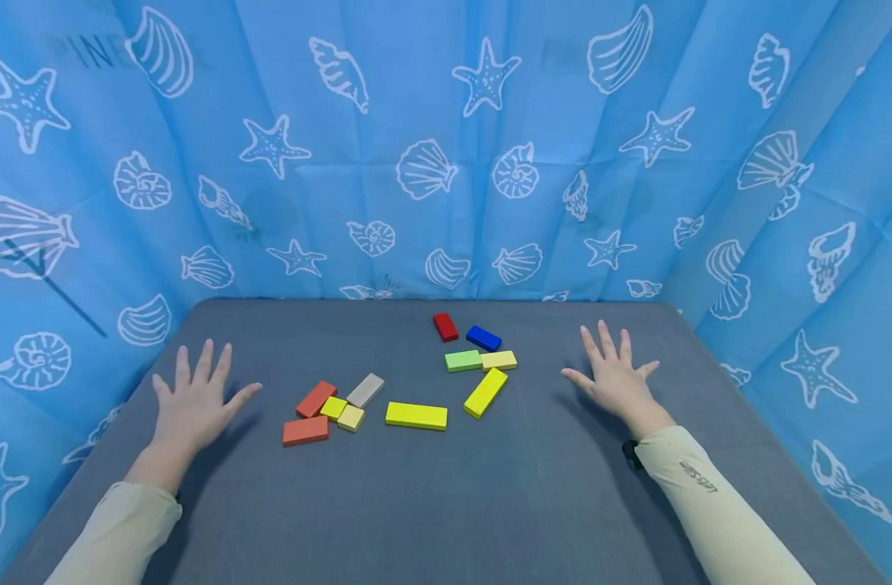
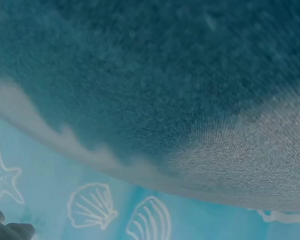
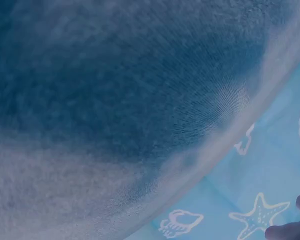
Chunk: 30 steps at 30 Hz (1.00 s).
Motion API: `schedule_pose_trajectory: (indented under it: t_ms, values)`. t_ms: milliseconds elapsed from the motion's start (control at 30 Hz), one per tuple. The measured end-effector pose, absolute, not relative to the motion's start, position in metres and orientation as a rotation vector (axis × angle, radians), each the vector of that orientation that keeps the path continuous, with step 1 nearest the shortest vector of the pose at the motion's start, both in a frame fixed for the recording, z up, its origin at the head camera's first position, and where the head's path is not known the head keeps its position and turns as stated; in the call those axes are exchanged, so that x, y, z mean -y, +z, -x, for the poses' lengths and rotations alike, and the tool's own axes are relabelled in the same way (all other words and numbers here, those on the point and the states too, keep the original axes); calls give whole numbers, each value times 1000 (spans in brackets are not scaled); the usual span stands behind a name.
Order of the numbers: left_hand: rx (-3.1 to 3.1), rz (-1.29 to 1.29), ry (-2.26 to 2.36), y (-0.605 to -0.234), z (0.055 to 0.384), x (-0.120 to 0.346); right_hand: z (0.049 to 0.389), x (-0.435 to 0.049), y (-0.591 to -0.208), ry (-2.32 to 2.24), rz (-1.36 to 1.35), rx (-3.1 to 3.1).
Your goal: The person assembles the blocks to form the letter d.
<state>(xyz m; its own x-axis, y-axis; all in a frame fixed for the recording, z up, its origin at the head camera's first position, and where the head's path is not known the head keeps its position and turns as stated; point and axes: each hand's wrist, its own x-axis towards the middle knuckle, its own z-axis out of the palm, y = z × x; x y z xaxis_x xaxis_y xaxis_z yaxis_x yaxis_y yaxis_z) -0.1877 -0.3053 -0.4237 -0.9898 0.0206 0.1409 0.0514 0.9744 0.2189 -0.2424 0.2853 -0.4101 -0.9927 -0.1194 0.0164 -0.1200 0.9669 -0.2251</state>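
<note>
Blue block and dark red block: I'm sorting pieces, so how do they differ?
The blue block lies more crosswise; the dark red block points more front-to-back. The blue block sits farther right than the dark red block. Both are oblong and rest on the gray table.

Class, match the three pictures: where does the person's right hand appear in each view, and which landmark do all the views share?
Head: the right hand is right of centre, fingers spread, above the table.
Left wrist: not in it; the fingers at bottom left belong to the left hand.
Right wrist: only some fingertips show, in the bottom right corner.
Shared landmark: the blue curtain with white sea-shell drawings.
</note>
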Motion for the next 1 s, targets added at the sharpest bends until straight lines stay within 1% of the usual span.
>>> schedule_pose_trajectory:
  t_ms: [267, 500, 700, 1000]
  values:
    - [2993, 181, -330, -425, 176, 291, 232, -274, -414, 459, -199, 3102]
    - [2998, 349, -301, -419, 165, 272, 219, -257, -415, 504, -289, 3123]
    - [2981, 538, -277, -420, 155, 248, 205, -238, -422, 540, -371, 3153]
    - [2887, 899, -274, -429, 151, 208, 193, -206, -426, 623, -434, 3201]
